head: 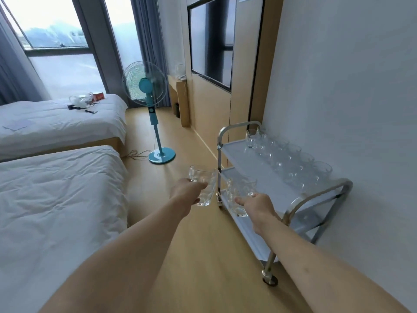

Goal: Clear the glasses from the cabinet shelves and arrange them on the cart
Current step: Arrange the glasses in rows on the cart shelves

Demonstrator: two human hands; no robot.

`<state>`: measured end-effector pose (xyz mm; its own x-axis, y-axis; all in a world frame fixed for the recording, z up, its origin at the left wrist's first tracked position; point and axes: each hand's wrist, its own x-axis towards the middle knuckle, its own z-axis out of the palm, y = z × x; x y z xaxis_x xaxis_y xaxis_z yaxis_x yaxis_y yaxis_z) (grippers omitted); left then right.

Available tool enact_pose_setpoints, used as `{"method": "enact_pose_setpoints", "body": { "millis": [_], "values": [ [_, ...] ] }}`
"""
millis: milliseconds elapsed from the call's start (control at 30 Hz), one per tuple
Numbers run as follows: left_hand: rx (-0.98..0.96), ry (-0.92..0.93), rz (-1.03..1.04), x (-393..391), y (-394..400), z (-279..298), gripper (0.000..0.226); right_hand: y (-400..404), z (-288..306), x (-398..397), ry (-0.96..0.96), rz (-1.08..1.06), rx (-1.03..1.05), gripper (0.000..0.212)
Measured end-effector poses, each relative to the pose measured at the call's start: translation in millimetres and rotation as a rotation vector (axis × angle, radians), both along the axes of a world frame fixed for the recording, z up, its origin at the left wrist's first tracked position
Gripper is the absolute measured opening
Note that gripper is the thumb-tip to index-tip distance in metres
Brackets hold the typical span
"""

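Both arms reach forward over the wooden floor (203,256), each hand carrying a clear dimpled glass mug. The left hand (188,193) is curled round the left mug (203,185), which stands upright in the air just short of the cart's near-left post. The right hand (257,206) grips the right mug (240,195) with its thumb lying along the side — that mug hangs in front of the cart's middle shelf edge.

The metal cart (316,199) stands against the white wall (349,98), three white shelves between chrome rails. On its top shelf a double row of glasses (286,159) runs along the wall side, close together; the front strip of that shelf is bare.

To the left lie two white beds (56,188), with a teal pedestal fan (146,86) standing beyond them near the window.
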<state>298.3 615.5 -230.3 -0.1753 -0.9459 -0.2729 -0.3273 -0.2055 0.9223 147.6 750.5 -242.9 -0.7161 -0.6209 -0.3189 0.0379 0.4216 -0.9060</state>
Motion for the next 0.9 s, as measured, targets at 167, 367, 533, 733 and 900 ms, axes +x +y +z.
{"method": "enact_pose_setpoints", "body": {
  "millis": [167,367,533,733,900],
  "values": [
    [0.013,0.013,-0.112,-21.9,-83.4,1.3,0.025,-70.4,3.1,-1.1,-0.021,-0.126,0.007,0.031],
    [0.051,-0.006,-0.223,-53.7,-154.2,-12.6,0.024,-133.6,-7.8,-21.7,-0.036,-0.217,0.021,0.02],
    [0.015,-0.04,-0.234,-95.4,-214.3,-22.7,0.024,-190.5,-23.1,-62.2,-0.037,-0.269,0.038,0.024],
    [0.014,-0.068,-0.233,-172.7,-285.5,-35.0,0.022,-267.6,-49.0,-136.7,-0.009,-0.302,0.059,0.044],
    [0.052,-0.117,-0.248,-236.3,-332.6,-45.3,0.023,-325.4,-70.6,-195.4,-0.058,-0.313,0.111,0.045]
  ]
}}
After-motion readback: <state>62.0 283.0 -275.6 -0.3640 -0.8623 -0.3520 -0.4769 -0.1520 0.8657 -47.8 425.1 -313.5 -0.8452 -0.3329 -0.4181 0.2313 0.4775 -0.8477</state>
